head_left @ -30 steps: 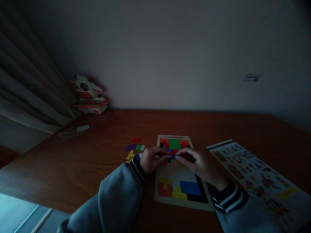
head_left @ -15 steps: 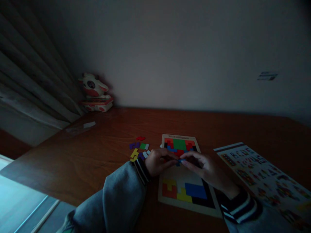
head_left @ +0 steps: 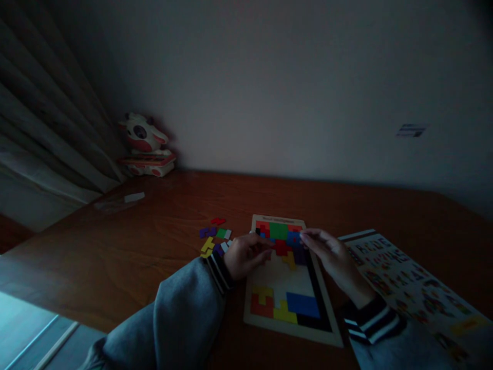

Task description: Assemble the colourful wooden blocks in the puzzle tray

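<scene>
"Where's the board (head_left: pixel 283 277)?"

"On the table (head_left: pixel 169 231), its near pieces uncovered."

"Left hand (head_left: pixel 244 256)?"

"Over the board's left edge, finger and thumb slightly apart; I see nothing between them."

"Right hand (head_left: pixel 301 237)?"

"Fingertips close together at the blue piece (head_left: pixel 294 238), by the right edge. Whether they pinch it, I can't tell."

"Any advice?"

"I'd press it level and square, without nudging its neighbours."

"What's hidden?"

"Squares under the left hand. Loose pieces (head_left: pixel 208 243) beside it are partly covered; the far lettering (head_left: pixel 278 220) is blurred."
</scene>
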Demonstrator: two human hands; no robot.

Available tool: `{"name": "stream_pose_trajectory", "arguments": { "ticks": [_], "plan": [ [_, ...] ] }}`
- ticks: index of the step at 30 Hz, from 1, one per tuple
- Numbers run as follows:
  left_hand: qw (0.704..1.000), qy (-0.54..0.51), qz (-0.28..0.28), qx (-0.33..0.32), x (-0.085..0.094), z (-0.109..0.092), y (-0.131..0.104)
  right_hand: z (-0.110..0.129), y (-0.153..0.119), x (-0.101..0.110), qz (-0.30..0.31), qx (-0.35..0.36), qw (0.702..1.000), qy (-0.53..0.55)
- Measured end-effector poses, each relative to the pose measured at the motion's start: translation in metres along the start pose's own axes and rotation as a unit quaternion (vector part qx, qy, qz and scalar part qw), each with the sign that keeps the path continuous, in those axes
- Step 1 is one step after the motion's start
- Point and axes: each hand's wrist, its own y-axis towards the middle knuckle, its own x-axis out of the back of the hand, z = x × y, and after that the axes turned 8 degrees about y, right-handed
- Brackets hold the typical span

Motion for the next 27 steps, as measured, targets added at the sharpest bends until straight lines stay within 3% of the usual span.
{"name": "stream_pose_trajectory", "arguments": {
  "ticks": [4,10,18,23,27],
  "plan": [
    [1.000,-0.006,-0.017,0.023,0.000,0.002,0.000,-0.001,-0.003,-0.003,0.000,-0.012,0.999,0.035],
    [0.997,-0.049,0.013,0.058,-0.003,0.006,0.000,0.009,-0.015,-0.019,0.073,-0.009,0.997,-0.017],
    [1.000,0.018,0.012,0.013,-0.002,0.005,0.000,0.007,-0.020,-0.027,0.123,-0.002,0.991,-0.054],
    [0.999,-0.008,0.031,0.024,-0.001,0.004,-0.001,0.007,-0.020,-0.025,0.118,0.004,0.991,-0.069],
    [1.000,0.008,0.013,0.026,0.001,0.002,-0.001,0.007,-0.017,-0.022,0.064,0.011,0.996,-0.055]
  ]
}}
